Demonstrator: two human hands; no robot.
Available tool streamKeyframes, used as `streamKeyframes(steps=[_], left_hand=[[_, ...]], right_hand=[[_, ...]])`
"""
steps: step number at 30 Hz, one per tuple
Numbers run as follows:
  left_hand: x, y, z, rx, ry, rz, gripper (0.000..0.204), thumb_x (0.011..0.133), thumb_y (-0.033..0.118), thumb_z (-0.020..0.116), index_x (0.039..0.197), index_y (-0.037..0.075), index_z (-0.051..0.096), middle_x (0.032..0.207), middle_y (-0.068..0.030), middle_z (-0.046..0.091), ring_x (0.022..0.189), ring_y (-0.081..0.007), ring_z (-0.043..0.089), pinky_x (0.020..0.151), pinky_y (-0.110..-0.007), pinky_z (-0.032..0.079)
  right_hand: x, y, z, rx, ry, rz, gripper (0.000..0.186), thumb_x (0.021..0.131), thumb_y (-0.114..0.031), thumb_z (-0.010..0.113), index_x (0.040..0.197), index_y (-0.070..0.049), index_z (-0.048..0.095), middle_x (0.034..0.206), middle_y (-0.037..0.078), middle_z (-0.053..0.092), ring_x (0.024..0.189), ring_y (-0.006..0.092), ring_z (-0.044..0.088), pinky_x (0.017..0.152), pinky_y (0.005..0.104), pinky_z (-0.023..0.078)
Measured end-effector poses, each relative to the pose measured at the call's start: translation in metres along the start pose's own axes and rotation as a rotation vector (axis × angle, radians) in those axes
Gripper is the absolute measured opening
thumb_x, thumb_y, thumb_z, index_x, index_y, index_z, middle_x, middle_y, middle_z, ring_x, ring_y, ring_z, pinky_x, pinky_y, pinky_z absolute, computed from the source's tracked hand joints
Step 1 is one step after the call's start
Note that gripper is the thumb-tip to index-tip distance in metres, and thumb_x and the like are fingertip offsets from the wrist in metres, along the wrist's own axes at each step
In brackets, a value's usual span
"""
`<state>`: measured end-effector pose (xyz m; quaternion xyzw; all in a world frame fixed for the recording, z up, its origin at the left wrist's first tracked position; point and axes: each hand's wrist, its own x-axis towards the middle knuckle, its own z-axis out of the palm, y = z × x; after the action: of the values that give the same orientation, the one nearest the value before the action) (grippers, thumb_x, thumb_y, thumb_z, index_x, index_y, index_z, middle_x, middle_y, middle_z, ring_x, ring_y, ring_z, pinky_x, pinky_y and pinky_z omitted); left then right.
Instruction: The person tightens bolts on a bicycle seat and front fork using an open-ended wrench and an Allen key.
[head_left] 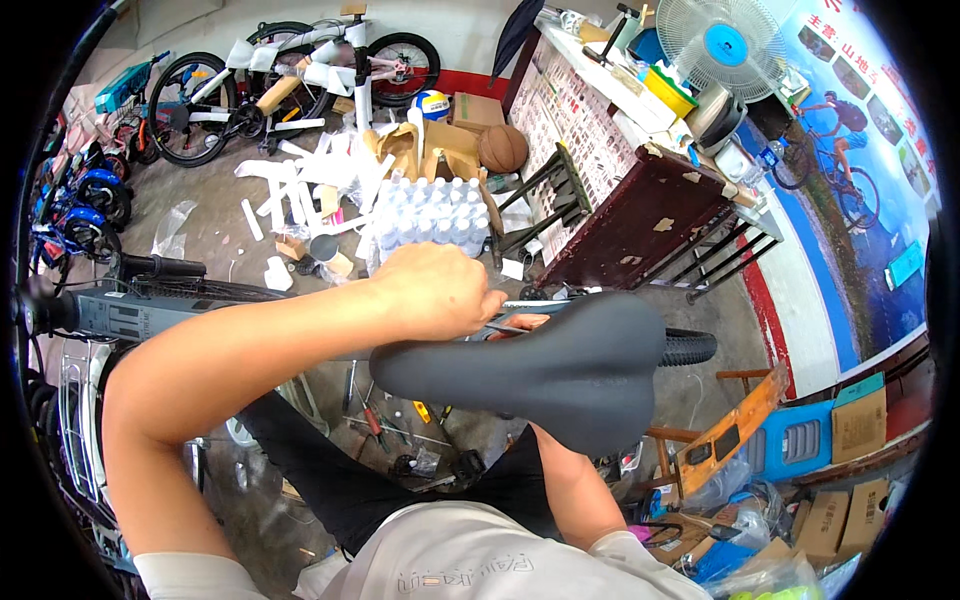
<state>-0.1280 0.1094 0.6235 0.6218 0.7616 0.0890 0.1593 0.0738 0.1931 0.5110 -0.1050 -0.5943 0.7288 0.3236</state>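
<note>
A black bicycle saddle fills the middle of the view, above a dark grey bicycle frame that runs off to the left. My left arm reaches across the frame, and my left hand is closed in a fist just beyond the saddle's nose. Whatever its fingers grip is hidden on the far side. My right forearm passes beneath the saddle. Only curled fingertips of my right hand show past its far edge, by a thin grey part. The rear tyre sticks out behind the saddle.
Screwdrivers and other tools lie on the floor below the frame. Packed water bottles, a basketball and white wrapping stand ahead. A desk is at far right, a blue stool at right. Several bicycles line the left.
</note>
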Motion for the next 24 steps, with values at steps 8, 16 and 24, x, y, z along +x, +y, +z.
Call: streamKeyframes(steps=[8,16,24], left_hand=[[0.015,-0.007,0.007,-0.05,0.072,-0.002,0.047,0.094,0.041,0.056,0.08,0.001,0.076,0.079,-0.0257,0.07,0.08,-0.0442,0.07,0.076,-0.052,0.055],[0.031,-0.031,0.026,-0.273,0.02,0.176,0.049,0.098,0.044,0.053,0.081,0.003,0.075,0.077,-0.0252,0.068,0.079,-0.0433,0.068,0.075,-0.053,0.052],[0.058,-0.048,0.065,-0.222,0.276,0.276,0.051,0.101,0.044,0.053,0.074,0.004,0.07,0.066,-0.0226,0.063,0.064,-0.0443,0.063,0.06,-0.052,0.048]], right_hand=[[0.011,0.013,-0.001,-0.107,0.168,-0.086,0.033,0.099,-0.019,0.062,0.121,0.005,0.061,0.106,0.013,0.068,0.091,0.0144,0.067,0.081,0.0284,0.056],[0.012,0.002,0.001,-0.108,0.13,-0.069,0.028,0.097,-0.019,0.062,0.117,0.002,0.064,0.108,0.012,0.067,0.092,0.0142,0.065,0.081,0.0282,0.055],[0.009,0.0,-0.02,-0.181,0.067,-0.089,0.028,0.098,-0.019,0.062,0.117,0.002,0.063,0.109,0.013,0.067,0.093,0.0158,0.066,0.081,0.0288,0.055]])
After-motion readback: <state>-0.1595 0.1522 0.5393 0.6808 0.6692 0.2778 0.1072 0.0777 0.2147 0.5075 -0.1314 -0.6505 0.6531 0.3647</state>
